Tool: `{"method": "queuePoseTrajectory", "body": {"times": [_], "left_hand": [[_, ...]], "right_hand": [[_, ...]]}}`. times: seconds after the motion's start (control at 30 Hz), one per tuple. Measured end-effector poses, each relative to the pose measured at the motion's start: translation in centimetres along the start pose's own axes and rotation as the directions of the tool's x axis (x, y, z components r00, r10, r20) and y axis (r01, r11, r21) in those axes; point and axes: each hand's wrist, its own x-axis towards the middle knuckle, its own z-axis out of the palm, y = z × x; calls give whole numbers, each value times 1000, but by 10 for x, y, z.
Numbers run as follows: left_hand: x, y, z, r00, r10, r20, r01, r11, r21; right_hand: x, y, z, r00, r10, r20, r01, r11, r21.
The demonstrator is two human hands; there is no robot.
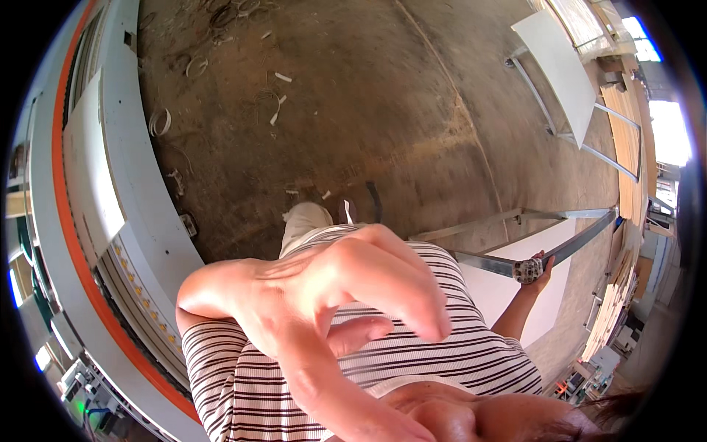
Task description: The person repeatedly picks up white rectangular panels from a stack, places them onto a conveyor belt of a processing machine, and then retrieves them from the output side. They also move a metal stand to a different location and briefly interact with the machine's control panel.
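Left hand [331, 295] looms close to the camera, fingers loosely curled, holding nothing. Right hand [536, 269] grips the metal cart frame [567, 247] carrying a white panel [508, 287], over a dusty concrete floor [353, 110] beside a white machine [140, 221].

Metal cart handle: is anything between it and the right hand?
No. The right hand already grips the capped end of the cart handle, with nothing visible between them. The left hand is raised near the camera, holding nothing.
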Motion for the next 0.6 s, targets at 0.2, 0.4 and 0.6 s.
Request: {"method": "queuePoseTrajectory", "body": {"times": [0.2, 0.4, 0.6], "left_hand": [[79, -30, -152, 997, 46, 61, -57, 980, 189], [200, 38, -313, 975, -215, 55, 198, 955, 221], [319, 11, -439, 947, -211, 243, 186, 975, 122]], "right_hand": [[62, 12, 124, 999, 13, 36, -11, 999, -34], [78, 31, 240, 977, -53, -206, 30, 993, -111], [94, 45, 349, 982, -23, -189, -9, 986, -167]]}}
